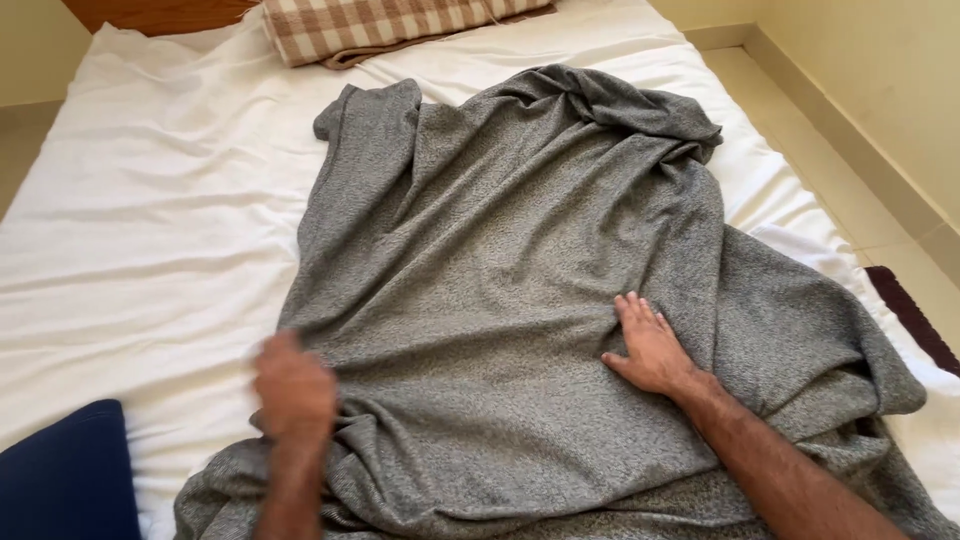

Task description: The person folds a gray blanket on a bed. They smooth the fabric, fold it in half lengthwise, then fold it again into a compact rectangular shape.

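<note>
a dark blue cushion-like thing (65,475) sits at the near left corner, partly on the white bed sheet (140,220). just right of it the left hand (293,390), blurred, is on the near left edge of the large heather-grey knit blanket (500,260); whether its grip is closed on the cloth cannot be told. the right hand (650,345) lies flat, fingers spread, its grip open, pressing on the blanket's right part. the blanket lies rumpled over the middle of the bed, its far end bunched near the brown-and-cream checked pillow (390,25) at the head. beige floor tiles (800,130) run along the right.
</note>
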